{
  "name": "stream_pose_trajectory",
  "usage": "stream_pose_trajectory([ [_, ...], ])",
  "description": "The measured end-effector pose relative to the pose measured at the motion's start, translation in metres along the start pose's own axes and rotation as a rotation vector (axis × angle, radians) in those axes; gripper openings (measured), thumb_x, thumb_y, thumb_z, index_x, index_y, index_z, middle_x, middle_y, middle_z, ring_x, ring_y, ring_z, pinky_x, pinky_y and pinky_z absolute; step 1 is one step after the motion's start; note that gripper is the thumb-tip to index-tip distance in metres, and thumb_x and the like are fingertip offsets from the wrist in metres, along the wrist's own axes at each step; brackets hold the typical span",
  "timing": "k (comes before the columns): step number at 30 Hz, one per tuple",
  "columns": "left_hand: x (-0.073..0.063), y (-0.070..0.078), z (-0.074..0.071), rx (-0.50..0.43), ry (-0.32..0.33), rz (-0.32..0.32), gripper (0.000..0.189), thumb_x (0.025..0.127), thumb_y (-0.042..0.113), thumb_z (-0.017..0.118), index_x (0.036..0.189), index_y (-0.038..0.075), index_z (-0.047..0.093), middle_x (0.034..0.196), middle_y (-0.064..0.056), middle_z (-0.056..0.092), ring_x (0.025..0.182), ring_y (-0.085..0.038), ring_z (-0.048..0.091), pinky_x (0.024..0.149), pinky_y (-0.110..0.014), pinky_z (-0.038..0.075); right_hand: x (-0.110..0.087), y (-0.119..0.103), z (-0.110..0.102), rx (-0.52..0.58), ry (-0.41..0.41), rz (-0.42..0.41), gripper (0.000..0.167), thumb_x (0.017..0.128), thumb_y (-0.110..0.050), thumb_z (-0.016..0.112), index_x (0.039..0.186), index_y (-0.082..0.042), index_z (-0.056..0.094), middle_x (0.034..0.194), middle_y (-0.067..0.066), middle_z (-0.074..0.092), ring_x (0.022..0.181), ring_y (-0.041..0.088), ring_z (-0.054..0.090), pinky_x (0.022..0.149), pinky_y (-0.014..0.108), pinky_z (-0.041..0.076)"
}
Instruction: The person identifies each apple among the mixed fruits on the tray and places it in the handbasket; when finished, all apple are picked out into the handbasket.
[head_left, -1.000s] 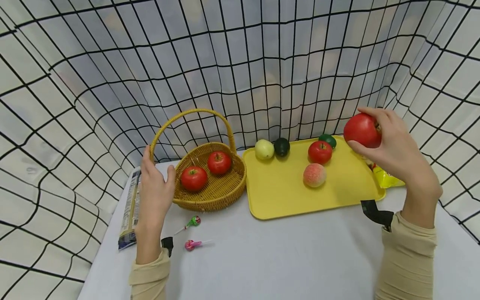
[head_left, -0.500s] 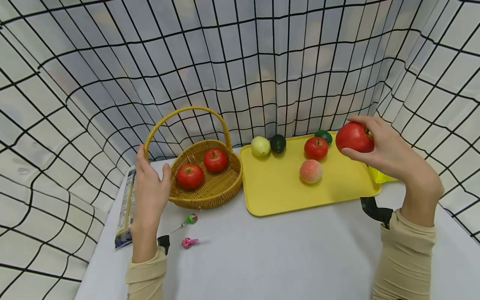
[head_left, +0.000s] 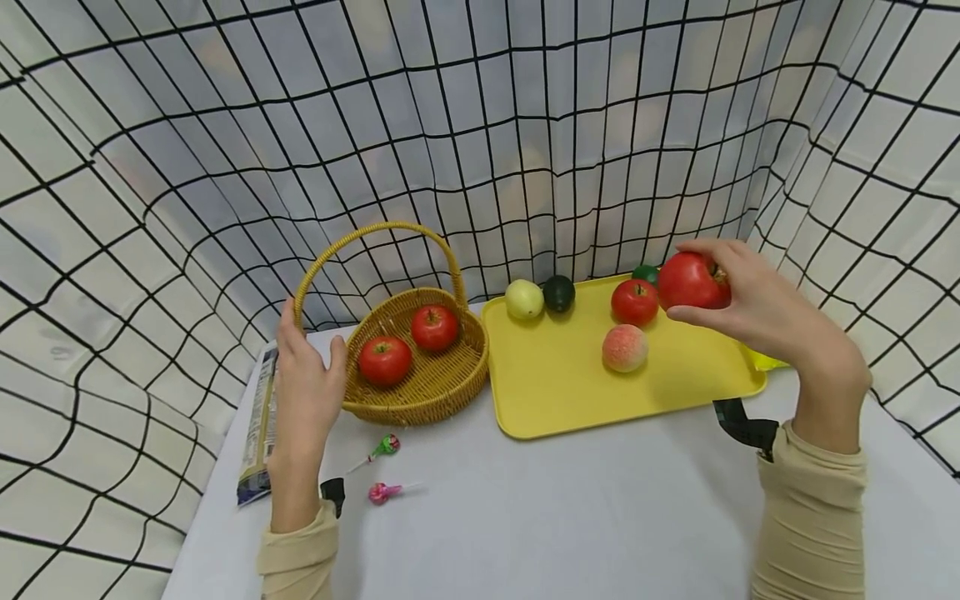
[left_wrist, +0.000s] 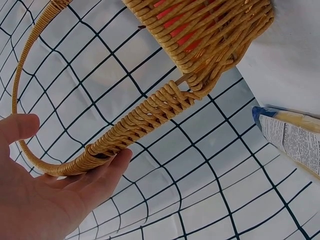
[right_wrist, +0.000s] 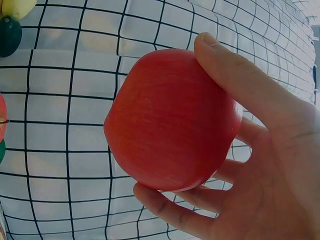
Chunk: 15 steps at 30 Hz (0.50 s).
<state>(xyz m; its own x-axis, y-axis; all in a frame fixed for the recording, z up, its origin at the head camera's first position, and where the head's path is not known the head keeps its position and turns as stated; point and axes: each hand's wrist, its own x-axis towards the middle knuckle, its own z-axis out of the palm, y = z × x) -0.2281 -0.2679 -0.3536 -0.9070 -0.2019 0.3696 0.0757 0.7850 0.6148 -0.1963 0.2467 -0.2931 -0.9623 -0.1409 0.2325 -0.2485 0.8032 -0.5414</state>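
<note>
Because the right hand (head_left: 757,310) grips a smooth, rounded red fruit (head_left: 692,282) between thumb and fingers, with no palm beneath it, a loosened fingertip could probably let it slip. It is held up over the far right part of the yellow tray (head_left: 555,396), and a drop there would likely knock into the red apple (head_left: 635,302) just left of the right hand, or the peach (head_left: 625,348) slightly nearer the person. Either could then roll, the low rim giving little to stop it.

The left hand (head_left: 307,396) is not clasping anything: its fingers lie nearly straight behind the basket's handle (left_wrist: 142,120), touching it, while the thumb stands away. With so light a contact, a bump or an outward push might tip or slide the basket (head_left: 423,410), and the two apples (head_left: 386,361) inside, right of that hand, could shift toward one side.

Nearer the person than the basket, just right of the left forearm, lie a green lollipop (head_left: 387,444) and a pink lollipop (head_left: 380,493); a careless sweep of the sleeve could scatter them.
</note>
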Motion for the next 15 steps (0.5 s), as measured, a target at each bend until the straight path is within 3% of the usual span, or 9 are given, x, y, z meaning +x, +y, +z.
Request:
stream_pose_trajectory([
  [7, -0.003, -0.006, -0.007, 0.012, 0.008, -0.003, 0.078, 0.107, 0.037, 0.044, 0.166, 0.024, -0.005, 0.172, -0.014, 0.015, 0.142, -0.051, 0.043, 0.108, -0.067, 0.045, 0.011, -0.021, 0.019, 0.009, -0.033, -0.062, 0.078, 0.087, -0.048, 0.079, 0.153, -0.025, 0.043, 0.145, 0.012, 0.049, 0.124, 0.034, 0.051, 0.094, 0.063, 0.053],
  [11, -0.002, -0.006, -0.007, 0.018, -0.01, -0.01, 0.078, 0.108, 0.038, 0.044, 0.166, 0.024, -0.007, 0.172, -0.015, 0.014, 0.141, -0.052, 0.045, 0.108, -0.067, 0.045, 0.018, -0.04, 0.04, 0.063, -0.034, -0.195, 0.074, 0.086, -0.04, 0.083, 0.149, -0.025, 0.046, 0.141, 0.004, 0.051, 0.118, 0.025, 0.054, 0.091, 0.052, 0.056],
  [15, 0.0, -0.004, -0.004, 0.012, -0.024, 0.006, 0.079, 0.108, 0.039, 0.044, 0.166, 0.025, -0.007, 0.172, -0.016, 0.014, 0.138, -0.055, 0.046, 0.107, -0.068, 0.045, 0.033, -0.066, 0.069, 0.161, -0.093, -0.34, 0.074, 0.085, -0.038, 0.084, 0.147, -0.028, 0.045, 0.14, -0.002, 0.051, 0.115, 0.017, 0.054, 0.09, 0.043, 0.056],
])
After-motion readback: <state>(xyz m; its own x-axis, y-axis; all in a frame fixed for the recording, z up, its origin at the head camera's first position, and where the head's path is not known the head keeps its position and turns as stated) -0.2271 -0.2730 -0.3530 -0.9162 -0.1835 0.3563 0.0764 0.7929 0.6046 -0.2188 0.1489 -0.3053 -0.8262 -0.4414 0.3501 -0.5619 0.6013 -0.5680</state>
